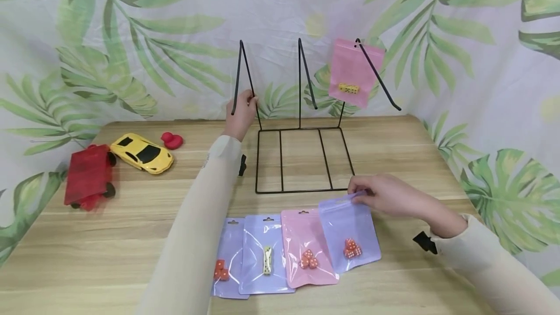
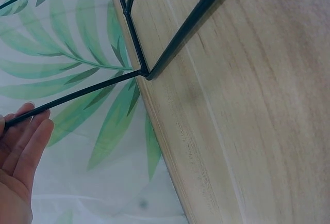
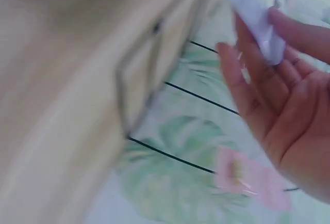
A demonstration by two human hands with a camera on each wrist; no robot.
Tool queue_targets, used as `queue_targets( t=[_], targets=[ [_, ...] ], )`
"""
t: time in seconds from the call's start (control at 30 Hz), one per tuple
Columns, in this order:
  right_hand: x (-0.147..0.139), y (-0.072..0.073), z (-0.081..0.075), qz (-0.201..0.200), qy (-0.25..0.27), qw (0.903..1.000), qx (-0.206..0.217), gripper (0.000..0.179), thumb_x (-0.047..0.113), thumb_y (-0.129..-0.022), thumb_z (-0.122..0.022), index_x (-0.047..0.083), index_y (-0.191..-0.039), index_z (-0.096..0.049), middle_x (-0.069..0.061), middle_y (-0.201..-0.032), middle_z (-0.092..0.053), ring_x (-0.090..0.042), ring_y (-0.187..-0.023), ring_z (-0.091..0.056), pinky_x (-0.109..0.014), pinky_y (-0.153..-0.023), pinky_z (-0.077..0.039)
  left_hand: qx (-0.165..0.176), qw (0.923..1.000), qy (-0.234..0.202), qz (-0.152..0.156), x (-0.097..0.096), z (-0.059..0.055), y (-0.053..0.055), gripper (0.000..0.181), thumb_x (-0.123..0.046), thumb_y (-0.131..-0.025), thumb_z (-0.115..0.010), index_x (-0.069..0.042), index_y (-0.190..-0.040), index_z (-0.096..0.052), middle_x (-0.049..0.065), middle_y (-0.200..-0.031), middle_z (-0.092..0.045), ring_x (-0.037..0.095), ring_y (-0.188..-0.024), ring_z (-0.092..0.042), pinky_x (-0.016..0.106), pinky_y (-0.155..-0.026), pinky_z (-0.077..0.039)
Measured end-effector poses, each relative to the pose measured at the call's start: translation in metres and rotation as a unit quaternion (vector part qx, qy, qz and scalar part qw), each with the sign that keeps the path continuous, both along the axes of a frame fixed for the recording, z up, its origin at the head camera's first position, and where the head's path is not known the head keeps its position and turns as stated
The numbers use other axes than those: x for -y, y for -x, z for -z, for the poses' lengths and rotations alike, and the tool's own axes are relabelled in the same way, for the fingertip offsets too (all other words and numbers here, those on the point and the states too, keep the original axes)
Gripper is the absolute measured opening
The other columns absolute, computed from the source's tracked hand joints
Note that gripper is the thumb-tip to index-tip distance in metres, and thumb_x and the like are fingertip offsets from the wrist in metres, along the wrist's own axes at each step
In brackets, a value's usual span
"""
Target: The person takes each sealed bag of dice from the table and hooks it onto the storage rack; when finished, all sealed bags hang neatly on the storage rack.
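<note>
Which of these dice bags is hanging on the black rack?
The pink bag with yellow dice, on the rightmost hook. The other pink bag, with orange dice, lies on the table; the three purple bags are not on hooks.

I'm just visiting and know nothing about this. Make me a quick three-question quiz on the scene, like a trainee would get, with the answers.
1. True or false: the right hand holds a pink pouch.
2. What does the left hand grip: (a) the yellow car, (b) the black wire rack, (c) the red duck?
3. How many pouches hang on the rack?

Key:
1. False; it holds a lilac pouch.
2. b
3. One: a pink pouch with yellow dice in it.
</note>
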State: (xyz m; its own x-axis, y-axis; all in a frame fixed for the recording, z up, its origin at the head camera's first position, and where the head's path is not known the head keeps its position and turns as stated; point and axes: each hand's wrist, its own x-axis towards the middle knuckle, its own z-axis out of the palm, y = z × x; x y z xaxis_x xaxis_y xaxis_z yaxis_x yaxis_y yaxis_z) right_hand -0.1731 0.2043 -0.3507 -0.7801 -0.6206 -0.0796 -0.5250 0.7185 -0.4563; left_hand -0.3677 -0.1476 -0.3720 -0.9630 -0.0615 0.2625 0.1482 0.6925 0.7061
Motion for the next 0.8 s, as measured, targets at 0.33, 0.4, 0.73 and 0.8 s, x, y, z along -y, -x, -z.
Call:
queue_targets(
  t=[0.33,0.4,0.73,0.8],
  targets=[
    [0.028,0.004,-0.062,-0.06,0.262,0.9275,-0.259,0.026,-0.014,-0.076,-0.073,0.002,-0.097,-0.072,-0.009,-0.087,-0.075,-0.006,-0.067,-0.065,-0.017,-0.061,-0.053,-0.017,0.9999,0.001,-0.002,0.0,0.0,-0.001,0.028,-0.027,-0.106,-0.048,-0.006,-0.104,-0.067,0.008,-0.096,-0.068,0.026,-0.074,-0.053,0.037,-0.067,-0.041],
    [0.036,0.008,-0.073,-0.051,0.302,0.9106,-0.278,0.026,-0.016,-0.076,-0.072,-0.002,-0.098,-0.071,-0.012,-0.088,-0.074,-0.002,-0.068,-0.064,-0.014,-0.063,-0.052,-0.016,0.9999,0.002,-0.003,0.001,0.0,-0.001,0.028,-0.026,-0.106,-0.047,-0.006,-0.105,-0.067,0.009,-0.096,-0.068,0.027,-0.073,-0.053,0.037,-0.067,-0.041],
    [0.062,0.019,-0.095,-0.021,0.366,0.8877,-0.279,0.024,-0.015,-0.082,-0.07,-0.006,-0.104,-0.069,-0.017,-0.094,-0.071,-0.002,-0.064,-0.057,-0.013,-0.062,-0.048,-0.03,0.9995,0.008,-0.01,-0.001,0.0,-0.001,0.028,-0.025,-0.106,-0.048,-0.005,-0.102,-0.067,0.009,-0.091,-0.069,0.027,-0.069,-0.053,0.037,-0.065,-0.041],
    [0.064,0.022,-0.096,-0.008,0.367,0.8874,-0.279,0.025,-0.013,-0.083,-0.07,-0.005,-0.107,-0.068,-0.017,-0.097,-0.071,-0.003,-0.063,-0.056,-0.013,-0.06,-0.047,-0.032,0.9994,0.008,-0.013,-0.001,0.001,-0.001,0.028,-0.025,-0.106,-0.048,-0.005,-0.101,-0.067,0.009,-0.09,-0.069,0.027,-0.069,-0.053,0.037,-0.066,-0.04]
  ],
)
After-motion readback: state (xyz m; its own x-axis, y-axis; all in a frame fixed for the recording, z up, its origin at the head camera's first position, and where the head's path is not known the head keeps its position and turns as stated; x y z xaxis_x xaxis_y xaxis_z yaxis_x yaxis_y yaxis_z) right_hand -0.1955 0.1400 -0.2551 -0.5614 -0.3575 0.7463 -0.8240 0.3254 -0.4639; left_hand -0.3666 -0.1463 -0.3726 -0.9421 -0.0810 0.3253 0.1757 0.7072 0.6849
